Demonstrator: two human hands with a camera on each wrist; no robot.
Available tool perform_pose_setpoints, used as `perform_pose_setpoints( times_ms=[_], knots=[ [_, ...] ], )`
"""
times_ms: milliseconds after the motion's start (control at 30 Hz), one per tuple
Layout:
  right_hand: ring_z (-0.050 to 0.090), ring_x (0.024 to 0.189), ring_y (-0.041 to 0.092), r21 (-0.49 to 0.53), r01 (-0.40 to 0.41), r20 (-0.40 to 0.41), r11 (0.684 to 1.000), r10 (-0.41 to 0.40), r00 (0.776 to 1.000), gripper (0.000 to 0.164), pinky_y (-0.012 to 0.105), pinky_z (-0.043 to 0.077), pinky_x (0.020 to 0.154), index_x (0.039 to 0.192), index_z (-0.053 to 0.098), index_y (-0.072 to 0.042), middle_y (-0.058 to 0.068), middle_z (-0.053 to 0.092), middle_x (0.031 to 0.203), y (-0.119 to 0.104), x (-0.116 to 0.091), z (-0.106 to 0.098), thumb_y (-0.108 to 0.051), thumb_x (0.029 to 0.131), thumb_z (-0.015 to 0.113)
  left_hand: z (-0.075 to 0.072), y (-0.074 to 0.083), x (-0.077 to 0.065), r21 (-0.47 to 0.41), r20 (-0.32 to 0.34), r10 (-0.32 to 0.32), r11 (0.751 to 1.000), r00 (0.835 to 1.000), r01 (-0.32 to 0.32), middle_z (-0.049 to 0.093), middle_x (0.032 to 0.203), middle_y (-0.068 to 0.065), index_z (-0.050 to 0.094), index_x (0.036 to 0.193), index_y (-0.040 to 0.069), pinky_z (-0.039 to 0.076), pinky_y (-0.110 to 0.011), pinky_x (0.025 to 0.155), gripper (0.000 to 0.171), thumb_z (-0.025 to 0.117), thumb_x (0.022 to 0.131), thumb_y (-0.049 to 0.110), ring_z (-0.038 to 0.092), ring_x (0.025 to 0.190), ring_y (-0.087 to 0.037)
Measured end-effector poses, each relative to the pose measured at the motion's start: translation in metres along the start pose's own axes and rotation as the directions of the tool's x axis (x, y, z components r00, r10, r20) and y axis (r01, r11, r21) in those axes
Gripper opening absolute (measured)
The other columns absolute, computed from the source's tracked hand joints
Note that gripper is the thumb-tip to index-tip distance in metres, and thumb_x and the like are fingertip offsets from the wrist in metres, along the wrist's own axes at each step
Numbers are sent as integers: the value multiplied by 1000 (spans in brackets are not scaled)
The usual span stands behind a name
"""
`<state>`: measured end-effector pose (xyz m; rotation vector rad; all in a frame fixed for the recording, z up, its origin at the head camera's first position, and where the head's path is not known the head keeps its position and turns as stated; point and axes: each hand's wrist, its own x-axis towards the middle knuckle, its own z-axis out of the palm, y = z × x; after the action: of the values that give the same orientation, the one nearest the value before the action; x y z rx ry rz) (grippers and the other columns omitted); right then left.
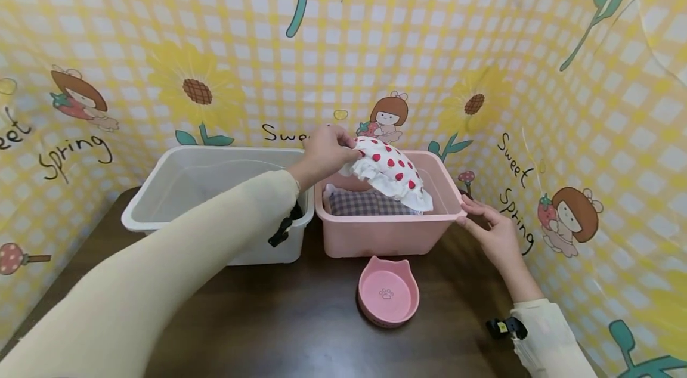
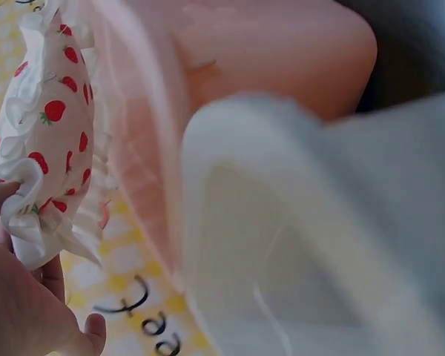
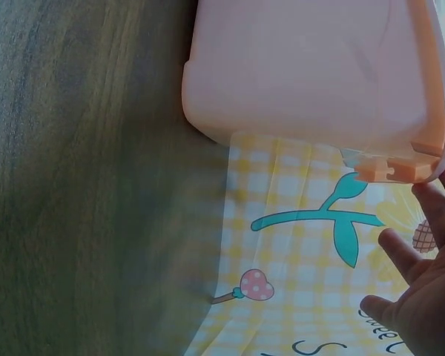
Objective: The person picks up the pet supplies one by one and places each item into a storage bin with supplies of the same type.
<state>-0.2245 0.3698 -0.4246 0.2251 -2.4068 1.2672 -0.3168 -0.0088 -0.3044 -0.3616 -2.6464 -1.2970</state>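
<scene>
My left hand (image 1: 330, 154) pinches the edge of a small white pillow (image 1: 389, 166) with red strawberries and a ruffled border. The pillow hangs tilted over the pink bin (image 1: 383, 238), its lower right corner near the front rim. Inside that bin lies a checked, pillow-like cloth item (image 1: 370, 202), partly covered from sight. In the left wrist view, fingers and thumb press the pillow's ruffle (image 2: 26, 185). Against the right front corner of the pink bin rests my right hand (image 1: 496, 235); its spread fingers touch the rim in the right wrist view.
A grey-white bin (image 1: 271, 250) stands directly left of the pink one, partly behind my left forearm. In front of the pink bin, a pink cat-eared bowl (image 1: 387, 294) sits on the dark wooden table (image 1: 279, 330). Yellow checked sheeting (image 1: 257, 80) rises behind and at both sides.
</scene>
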Motion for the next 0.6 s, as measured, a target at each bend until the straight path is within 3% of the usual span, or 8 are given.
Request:
perform_pose_setpoints(
  times_ms=[167, 300, 467, 600],
  knots=[
    [56, 126, -4, -22, -24, -12, 999, 24, 1000, 35, 6, 42, 96, 122, 76, -11, 4, 67, 136, 0, -1, -4, -26, 90, 81, 21, -9, 0, -44, -11, -51, 998, 999, 51, 73, 94, 5, 68, 85, 18, 16, -55, 116, 18, 83, 85, 28, 59, 107, -19],
    [54, 125, -8, -49, -58, -12, 997, 57, 998, 36, 5, 39, 98, 121, 76, -15, -1, 68, 135, 2, -3, -5, -32, 90, 81, 35, -14, -5, -80, -17, -112, 991, 994, 111, 73, 103, 7, 69, 91, 21, 23, -54, 115, 17, 83, 85, 28, 51, 120, -26],
    [57, 131, 6, -51, -61, -11, 997, 61, 998, 38, 7, 40, 99, 121, 76, -16, 0, 68, 135, 2, -1, -3, -35, 89, 81, 49, -15, -7, -107, -10, -135, 985, 991, 133, 71, 109, 7, 69, 97, 24, 32, -51, 109, 19, 83, 86, 30, 46, 123, -28],
    [56, 134, 15, -42, -65, -7, 997, 65, 998, 38, 6, 39, 99, 122, 76, -17, -3, 68, 136, 2, 3, -1, -35, 89, 81, 57, -17, -6, -71, -6, -140, 988, 990, 140, 70, 106, 8, 72, 97, 24, 29, -51, 111, 16, 82, 87, 32, 49, 118, -23]
  ],
)
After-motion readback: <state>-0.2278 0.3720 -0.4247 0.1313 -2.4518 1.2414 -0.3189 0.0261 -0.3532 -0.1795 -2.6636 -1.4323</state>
